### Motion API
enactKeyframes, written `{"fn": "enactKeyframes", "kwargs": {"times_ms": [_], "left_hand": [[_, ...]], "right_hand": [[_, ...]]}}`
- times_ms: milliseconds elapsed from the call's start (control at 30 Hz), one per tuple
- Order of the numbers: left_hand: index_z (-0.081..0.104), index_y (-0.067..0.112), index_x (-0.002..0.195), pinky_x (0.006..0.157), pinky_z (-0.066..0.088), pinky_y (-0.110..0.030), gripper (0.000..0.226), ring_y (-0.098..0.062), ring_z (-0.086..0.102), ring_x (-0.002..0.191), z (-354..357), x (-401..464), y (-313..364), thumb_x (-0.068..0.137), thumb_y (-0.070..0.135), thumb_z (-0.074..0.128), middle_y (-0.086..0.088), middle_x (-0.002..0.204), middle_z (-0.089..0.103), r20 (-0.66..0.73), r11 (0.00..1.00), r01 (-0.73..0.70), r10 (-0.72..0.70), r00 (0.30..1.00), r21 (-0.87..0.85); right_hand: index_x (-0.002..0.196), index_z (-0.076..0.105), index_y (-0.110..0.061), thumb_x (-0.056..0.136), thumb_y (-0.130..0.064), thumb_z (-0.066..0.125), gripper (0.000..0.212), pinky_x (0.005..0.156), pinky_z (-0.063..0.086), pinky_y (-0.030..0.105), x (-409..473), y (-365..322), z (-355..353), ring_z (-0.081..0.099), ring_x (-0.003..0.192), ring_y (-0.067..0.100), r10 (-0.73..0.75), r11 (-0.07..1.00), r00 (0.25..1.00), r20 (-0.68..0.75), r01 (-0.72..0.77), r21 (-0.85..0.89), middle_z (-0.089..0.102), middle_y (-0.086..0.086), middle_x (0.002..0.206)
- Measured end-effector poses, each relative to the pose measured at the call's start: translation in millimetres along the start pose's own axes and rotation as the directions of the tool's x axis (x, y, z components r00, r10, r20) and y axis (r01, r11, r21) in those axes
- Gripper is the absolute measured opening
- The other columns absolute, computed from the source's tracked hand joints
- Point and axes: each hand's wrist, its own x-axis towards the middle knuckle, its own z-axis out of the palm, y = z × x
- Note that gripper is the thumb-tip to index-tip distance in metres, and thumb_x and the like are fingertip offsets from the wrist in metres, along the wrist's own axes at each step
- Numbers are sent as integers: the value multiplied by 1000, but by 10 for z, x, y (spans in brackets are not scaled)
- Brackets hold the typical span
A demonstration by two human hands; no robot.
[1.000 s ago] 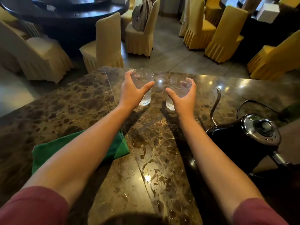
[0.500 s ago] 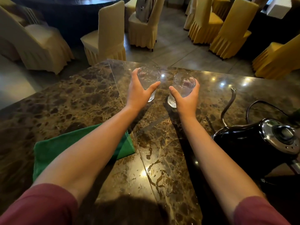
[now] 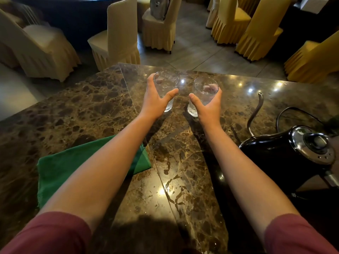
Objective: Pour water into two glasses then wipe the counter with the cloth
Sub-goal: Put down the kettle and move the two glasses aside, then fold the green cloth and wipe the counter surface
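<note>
Glasses, 2, stand upright near the counter's [image 3: 77, 110] far edge: left hand [image 3: 154, 101] wraps the left glass [image 3: 166, 85], right hand [image 3: 208, 107] wraps the right glass [image 3: 205, 90].

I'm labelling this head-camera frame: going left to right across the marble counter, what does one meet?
green cloth → left hand around the left glass → right hand around the right glass → black kettle, its thin spout rising on the kettle's left.
</note>
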Motion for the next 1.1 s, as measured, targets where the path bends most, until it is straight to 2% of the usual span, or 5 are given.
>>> {"fn": "enactKeyframes", "kwargs": {"times_ms": [233, 400, 500, 800, 1100], "left_hand": [[25, 17, 157, 112, 36, -37, 98, -24, 46, 140, -46, -45, 36, 84, 58, 76, -8, 152, 47, -20, 998, 9, -7, 1000, 68], [11, 19, 163, 120, 32, -46, 119, -26, 30, 151, -201, -215, 99, 77, 73, 72, -10, 165, 28, -32, 989, 41, -37, 999, 142], [15, 19, 162, 120, 33, -50, 108, -25, 31, 151, -388, -441, 117, 84, 71, 67, -9, 165, 28, -75, 973, -9, 27, 997, 231], [32, 15, 158, 121, 32, -47, 78, -27, 35, 148, -1274, -1565, 168, 96, 47, 67, -11, 160, 37, -313, 876, 40, 128, 941, 481], [50, 26, 150, 120, 27, -52, 60, -33, 28, 153, -1633, -2590, 165, 97, 51, 62, -10, 162, 38, -400, 686, 247, 71, 914, 685]], "right_hand": [[146, 46, -12, 85, -40, 89, 79, 91, 38, 1, -8, -57, -29, 56, 116, 2, 49, 999, 999, 13, -49, -10, 58, 0, 134], [166, 23, -21, 84, -50, 84, 106, 117, 35, 36, -200, -262, -108, 34, 152, 22, 75, 997, 996, -41, -76, -34, 33, 6, 168], [165, 22, -16, 89, -45, 72, 96, 125, 31, 54, -446, -454, -208, 26, 156, 24, -25, 996, 994, -103, 16, -86, 26, 7, 170], [160, 36, -12, 91, -36, 64, 78, 125, 24, 44, -1215, -823, -568, 26, 155, 25, -329, 933, 942, 67, 335, -131, 31, 11, 168], [162, 40, -26, 100, -42, 71, 71, 122, 30, 51, -1709, -738, -743, 24, 158, 29, -293, 940, 891, 347, 335, -68, 23, 10, 173]]}}
